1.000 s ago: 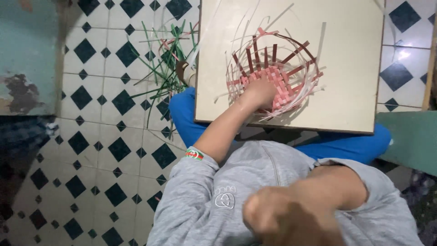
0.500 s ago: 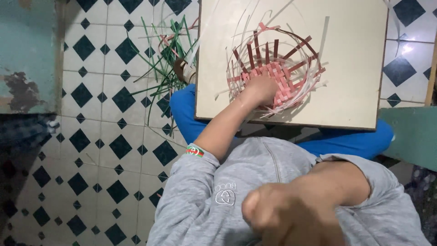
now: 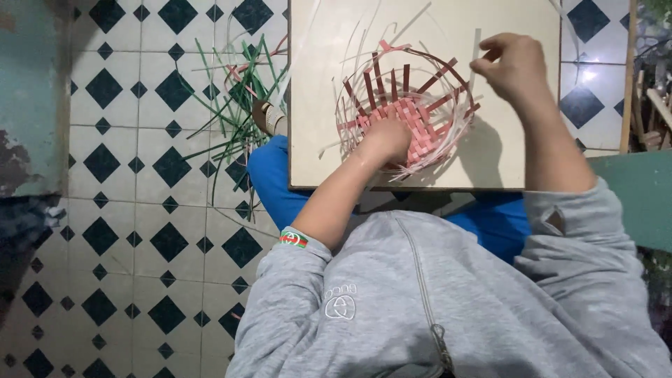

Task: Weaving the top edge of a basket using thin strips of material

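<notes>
A half-woven basket (image 3: 413, 105) of pink, dark red and white strips sits on a cream board (image 3: 322, 84) across my lap. My left hand (image 3: 383, 138) presses down on the basket's woven pink base, fingers curled on it. My right hand (image 3: 514, 66) is raised at the basket's right side and pinches a thin white strip (image 3: 477, 49) that stands up from the rim. Dark red stakes rise around the basket's edge, with loose white strips curling past them.
A bundle of green and pink strips (image 3: 234, 105) lies on the black-and-white tiled floor (image 3: 140, 210) left of the board. A teal surface (image 3: 630, 196) is at the right, wooden pieces (image 3: 654, 105) beyond it. Blue trousers (image 3: 273, 182) show under the board.
My right hand has gone from low near my chest up to the basket's right rim and taken hold of a white strip. My left hand stays on the base.
</notes>
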